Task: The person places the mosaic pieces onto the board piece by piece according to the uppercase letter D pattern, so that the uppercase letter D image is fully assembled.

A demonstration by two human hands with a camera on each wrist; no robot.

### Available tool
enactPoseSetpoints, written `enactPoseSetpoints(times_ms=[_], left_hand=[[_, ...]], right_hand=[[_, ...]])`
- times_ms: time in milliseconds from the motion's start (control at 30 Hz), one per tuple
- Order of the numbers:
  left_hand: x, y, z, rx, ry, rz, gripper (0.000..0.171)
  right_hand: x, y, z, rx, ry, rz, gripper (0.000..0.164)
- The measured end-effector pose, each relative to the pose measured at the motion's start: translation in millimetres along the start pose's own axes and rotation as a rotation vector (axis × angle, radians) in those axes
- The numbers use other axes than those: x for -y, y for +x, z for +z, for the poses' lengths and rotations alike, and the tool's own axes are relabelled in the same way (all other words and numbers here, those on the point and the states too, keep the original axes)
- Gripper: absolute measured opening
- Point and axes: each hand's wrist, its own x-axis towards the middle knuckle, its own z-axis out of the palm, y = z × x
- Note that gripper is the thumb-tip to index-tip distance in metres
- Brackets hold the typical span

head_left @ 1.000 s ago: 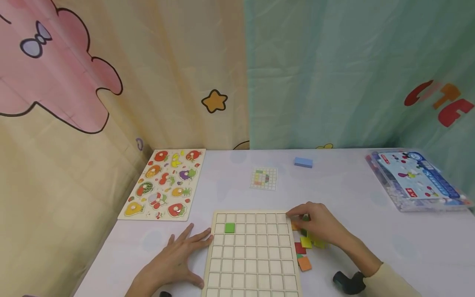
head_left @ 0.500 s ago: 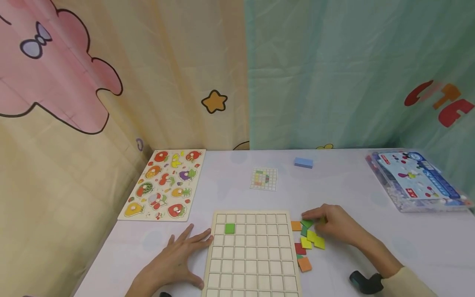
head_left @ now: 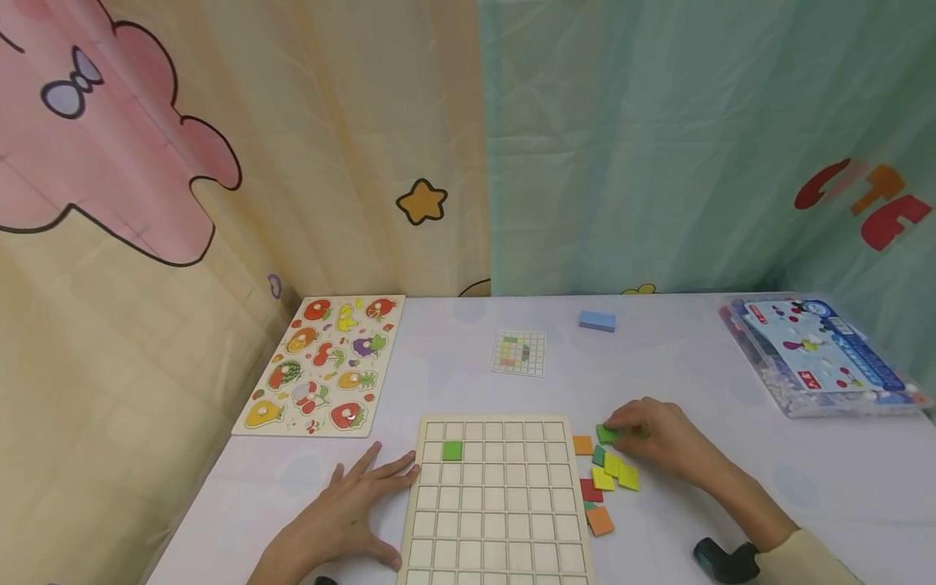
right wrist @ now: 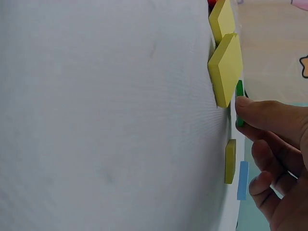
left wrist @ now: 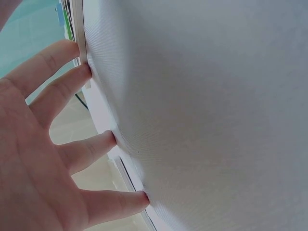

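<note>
Wooden grid board (head_left: 494, 497): one green tile (head_left: 452, 450) seated, loose tiles (head_left: 628, 478) right, unplaced; left hand (head_left: 342, 508) splayed alongside, right hand (head_left: 664, 439) pinching second green tile (right wrist: 239, 89).

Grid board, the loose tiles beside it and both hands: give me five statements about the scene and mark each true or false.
1. The right hand pinches a green tile between thumb and finger. True.
2. The placed tile, the only one seen in the grid board, is yellow. False: it is green.
3. Fingers of the left hand touch the grid board's left edge. True.
4. The loose tiles all lie off the grid board's left side. False: they lie at its right side.
5. The pattern card lies beyond the grid board's far edge. True.
</note>
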Motion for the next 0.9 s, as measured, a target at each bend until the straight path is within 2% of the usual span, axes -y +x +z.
enactPoseSetpoints(times_ms=[233, 367, 500, 667, 900], left_hand=[[0.7, 0.5, -0.1, 0.001, 0.004, 0.005, 0.109], [0.6, 0.1, -0.2, 0.006, 0.0, 0.004, 0.109], [1.2, -0.7, -0.6, 0.005, -0.001, -0.004, 0.109], [0.3, -2.1, 1.8, 0.02, -0.032, -0.023, 0.109], [-1.0, -1.3, 1.5, 0.016, -0.014, 0.001, 0.107]], right_hand=[[8.9, 3.8, 5.0, -0.099, 0.082, 0.025, 0.024], [16.5, 7.7, 12.7, -0.116, 0.109, 0.036, 0.023], [26.5, 15.2, 21.4, -0.099, 0.147, 0.026, 0.021], [39.6, 20.7, 32.6, -0.047, 0.255, 0.002, 0.02], [56.5, 28.0, 48.7, -0.019, 0.276, -0.056, 0.021]])
